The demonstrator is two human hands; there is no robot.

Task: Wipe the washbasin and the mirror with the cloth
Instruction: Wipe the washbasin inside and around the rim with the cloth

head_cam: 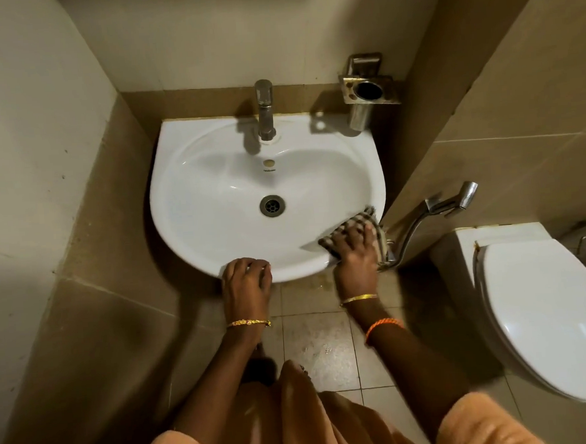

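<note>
A white washbasin [214, 199] hangs on the tiled wall below me, with a steel tap [265, 110] at its back and a drain [272, 205] in the bowl. My right hand [355, 255] presses a brown and white checked cloth [357, 223] flat against the basin's front right rim. My left hand [247, 279] rests on the front rim, fingers curled over the edge and holding nothing else. The mirror is out of view.
A steel tumbler holder [367, 90] is fixed to the wall right of the tap. A hand spray [451, 203] on a bent pipe sticks out just right of the cloth. A white toilet with shut lid [544, 316] stands at the right. Walls close in on both sides.
</note>
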